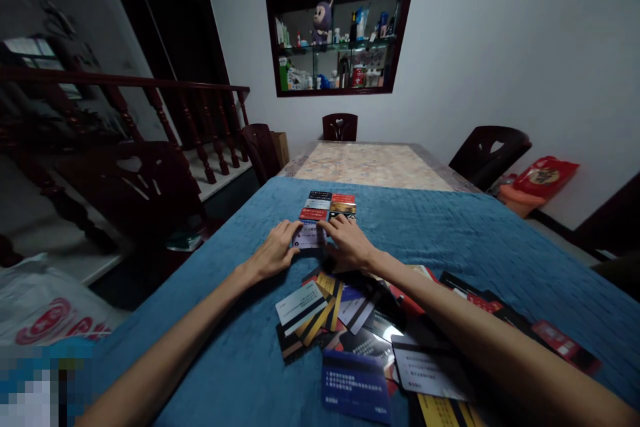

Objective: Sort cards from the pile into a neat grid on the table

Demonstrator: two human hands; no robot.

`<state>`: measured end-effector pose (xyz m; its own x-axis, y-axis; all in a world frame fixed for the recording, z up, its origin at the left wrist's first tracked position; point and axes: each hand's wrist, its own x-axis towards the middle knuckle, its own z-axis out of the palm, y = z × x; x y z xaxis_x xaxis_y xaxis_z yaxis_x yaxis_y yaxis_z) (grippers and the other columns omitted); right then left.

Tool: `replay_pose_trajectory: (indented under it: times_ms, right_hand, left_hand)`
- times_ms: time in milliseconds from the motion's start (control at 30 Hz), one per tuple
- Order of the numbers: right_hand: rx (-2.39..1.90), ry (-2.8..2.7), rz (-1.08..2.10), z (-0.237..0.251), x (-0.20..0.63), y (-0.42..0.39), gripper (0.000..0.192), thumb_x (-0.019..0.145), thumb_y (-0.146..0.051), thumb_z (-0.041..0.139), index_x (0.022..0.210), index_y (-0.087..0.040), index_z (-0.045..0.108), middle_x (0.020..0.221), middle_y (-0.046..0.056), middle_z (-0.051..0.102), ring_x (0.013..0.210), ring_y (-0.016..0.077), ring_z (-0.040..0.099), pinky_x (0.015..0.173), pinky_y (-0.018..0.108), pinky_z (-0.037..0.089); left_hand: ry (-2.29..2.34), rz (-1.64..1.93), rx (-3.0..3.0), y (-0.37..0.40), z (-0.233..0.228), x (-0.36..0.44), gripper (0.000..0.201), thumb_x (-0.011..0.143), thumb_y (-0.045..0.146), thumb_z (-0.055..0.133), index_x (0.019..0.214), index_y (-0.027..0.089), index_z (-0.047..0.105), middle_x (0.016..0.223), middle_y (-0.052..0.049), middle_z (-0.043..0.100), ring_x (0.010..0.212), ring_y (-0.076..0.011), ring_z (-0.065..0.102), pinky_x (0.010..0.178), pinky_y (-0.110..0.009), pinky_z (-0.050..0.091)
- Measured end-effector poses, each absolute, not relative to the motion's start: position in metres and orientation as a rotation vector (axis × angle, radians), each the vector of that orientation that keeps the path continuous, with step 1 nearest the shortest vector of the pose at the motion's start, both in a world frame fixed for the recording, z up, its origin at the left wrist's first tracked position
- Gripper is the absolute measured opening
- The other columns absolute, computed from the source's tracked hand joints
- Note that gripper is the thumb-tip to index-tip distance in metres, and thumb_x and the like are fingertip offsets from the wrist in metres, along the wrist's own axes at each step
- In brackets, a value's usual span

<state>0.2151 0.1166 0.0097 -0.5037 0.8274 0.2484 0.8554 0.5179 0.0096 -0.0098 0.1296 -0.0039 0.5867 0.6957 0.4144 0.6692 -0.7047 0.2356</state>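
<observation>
On a blue cloth [450, 240] lies a neat grid of plastic cards [327, 205] in two columns, ahead of me. Both hands rest at its near end on a pale purple card [309, 236]. My left hand [274, 250] touches that card's left edge with its fingertips. My right hand [347, 241] presses its right side, fingers spread flat. Under my forearms sprawls a loose pile of several cards [350, 327], some face down with magnetic stripes showing. A blue card [356, 383] and a white card [429, 368] lie closest to me.
The table's far half [373, 165] shows a bare patterned top. Dark wooden chairs stand at the far end [340, 127], at the right [489, 150] and at the left [137, 187]. A red bag [543, 177] sits by the right wall. A wall niche [340, 30] holds bottles.
</observation>
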Motion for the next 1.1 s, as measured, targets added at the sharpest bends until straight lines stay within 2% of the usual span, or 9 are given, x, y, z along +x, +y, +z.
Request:
replay_pose_trajectory:
  times_ms: [133,333,567,900,1100]
  right_hand:
    - [-1.444,-2.516,-0.25,0.014,0.217,0.128,0.052,0.087,-0.028,0.059,0.136,-0.017,0.048,0.119,0.013,0.06,0.112,0.0282,0.044,0.086,0.036,0.038]
    - [-1.391,-2.486,-0.347,0.013,0.223,0.149,0.05,0.083,-0.03,0.063,0.131,-0.018,0.053,0.133,0.015,0.05,0.118,0.0308,0.04,0.088,0.04,0.039]
    - [-1.448,-2.51,-0.349,0.018,0.229,0.174,0.051,0.087,-0.034,0.058,0.134,-0.02,0.051,0.134,0.015,0.051,0.118,0.0326,0.039,0.084,0.04,0.04]
    - [-1.509,-2.485,-0.23,0.023,0.235,0.199,0.047,0.089,-0.034,0.057,0.133,-0.02,0.054,0.133,0.013,0.055,0.114,0.03,0.043,0.082,0.038,0.04]
    - [-1.56,-2.473,-0.166,0.022,0.237,0.216,0.037,0.089,-0.031,0.057,0.125,-0.024,0.061,0.133,0.01,0.057,0.115,0.0301,0.044,0.082,0.036,0.04]
  left_hand:
    - [1.172,0.745,2.763,0.146,0.002,-0.007,0.053,0.079,0.009,0.061,0.129,0.019,0.045,0.112,-0.01,0.055,0.105,-0.0259,0.054,0.097,-0.043,0.047]
    - [1.167,0.746,2.748,0.169,0.006,-0.001,0.054,0.077,0.01,0.062,0.128,0.02,0.046,0.112,-0.009,0.053,0.106,-0.0255,0.052,0.098,-0.044,0.045]
    - [1.204,0.782,2.79,0.199,0.011,0.006,0.052,0.074,0.013,0.065,0.124,0.019,0.053,0.116,-0.01,0.051,0.111,-0.0273,0.051,0.098,-0.046,0.045]
    - [1.161,0.744,2.771,0.247,0.014,0.009,0.043,0.075,0.018,0.065,0.118,0.018,0.06,0.116,-0.009,0.058,0.111,-0.0268,0.053,0.102,-0.043,0.044]
    - [1.141,0.682,2.742,0.273,0.013,0.01,0.039,0.072,0.019,0.069,0.111,0.015,0.065,0.111,-0.009,0.063,0.106,-0.0257,0.057,0.099,-0.041,0.046]
